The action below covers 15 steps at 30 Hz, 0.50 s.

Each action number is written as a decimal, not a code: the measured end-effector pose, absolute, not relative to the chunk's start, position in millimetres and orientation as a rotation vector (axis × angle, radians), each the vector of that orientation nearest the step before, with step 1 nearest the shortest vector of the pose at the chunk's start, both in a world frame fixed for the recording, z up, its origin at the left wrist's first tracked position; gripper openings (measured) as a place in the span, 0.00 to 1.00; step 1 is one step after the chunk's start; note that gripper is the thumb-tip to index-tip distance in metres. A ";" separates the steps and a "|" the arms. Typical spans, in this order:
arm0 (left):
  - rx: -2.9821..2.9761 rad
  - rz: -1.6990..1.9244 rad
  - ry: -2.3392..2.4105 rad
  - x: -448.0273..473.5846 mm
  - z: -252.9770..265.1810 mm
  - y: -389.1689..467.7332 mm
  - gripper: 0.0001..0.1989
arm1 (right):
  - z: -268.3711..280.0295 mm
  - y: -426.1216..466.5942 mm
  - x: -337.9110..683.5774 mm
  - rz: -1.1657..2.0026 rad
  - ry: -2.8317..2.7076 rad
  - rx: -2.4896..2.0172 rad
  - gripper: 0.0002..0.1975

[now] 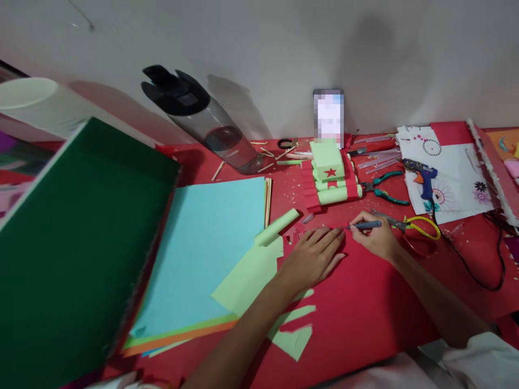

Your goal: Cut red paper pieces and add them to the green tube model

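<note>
My right hand (375, 237) is closed around a dark blue-grey pen (367, 225), its tip down at the upper edge of a sheet of red paper (357, 302). Beside it my left hand (314, 254) lies flat on that sheet, fingers stretched out. Under and left of my left forearm are light green paper pieces (251, 275), one of them rolled into a tube (279, 227). Just beyond both hands sits a red and green paper model (334, 189) topped by a green box (326, 161) with a red star.
Scissors (417, 224), pliers (385, 186) and a blue glue gun (425, 181) lie at the right. At the left are stacked coloured papers (214, 232) and a large green board (81, 259). A water bottle (211, 124) and a phone (329, 116) stand near the wall.
</note>
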<state>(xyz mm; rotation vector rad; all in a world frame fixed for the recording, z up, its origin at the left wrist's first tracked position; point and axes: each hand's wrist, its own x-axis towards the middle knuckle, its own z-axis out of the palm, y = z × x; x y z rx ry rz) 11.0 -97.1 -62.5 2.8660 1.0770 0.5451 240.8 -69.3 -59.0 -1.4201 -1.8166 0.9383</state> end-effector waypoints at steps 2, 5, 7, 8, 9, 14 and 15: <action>2.861 0.530 1.081 10.9 -61.8 -97.0 0.22 | -59.5 -69.2 240.8 0.934 -1.821 -1.419 0.03; 2.861 0.530 1.077 10.7 -62.4 -96.9 0.22 | -59.6 -69.0 240.7 0.928 -1.818 -1.415 0.03; 2.858 0.546 1.071 10.6 -63.6 -96.8 0.22 | -59.2 -69.0 240.7 0.931 -1.814 -1.414 0.03; 2.851 0.553 1.068 10.5 -64.2 -96.8 0.22 | -59.1 -68.9 240.7 0.929 -1.816 -1.414 0.03; 2.840 0.559 1.065 10.4 -64.8 -96.8 0.21 | -58.9 -68.9 240.8 0.925 -1.820 -1.415 0.03; 2.767 0.552 1.048 9.3 -65.8 -96.0 0.22 | -59.0 -68.9 241.7 0.925 -1.842 -1.424 0.02; 2.758 0.542 1.047 9.1 -65.6 -95.8 0.22 | -59.0 -68.8 241.8 0.936 -1.844 -1.423 0.02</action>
